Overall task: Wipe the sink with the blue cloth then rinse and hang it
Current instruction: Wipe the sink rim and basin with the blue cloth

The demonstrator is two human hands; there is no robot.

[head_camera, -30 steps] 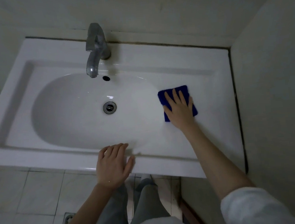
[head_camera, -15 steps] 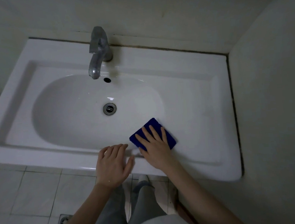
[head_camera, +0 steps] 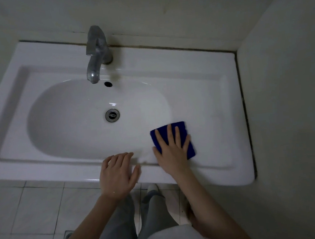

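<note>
Flat, right hand (head_camera: 172,152) (fingers spread) pressing blue cloth (head_camera: 188,147), long axis front-to-back, on sink (head_camera: 219,114)

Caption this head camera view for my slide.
Right hand presses folded blue cloth flat on white ceramic sink; left hand braces the front rim.

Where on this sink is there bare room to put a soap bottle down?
The back ledge right of the faucet and the left ledge are bare. The front right is crowded: right hand on blue cloth, left hand beside.

Dk blue cloth (head_camera: 172,129), white sink (head_camera: 196,74), grey tap (head_camera: 97,54).
</note>
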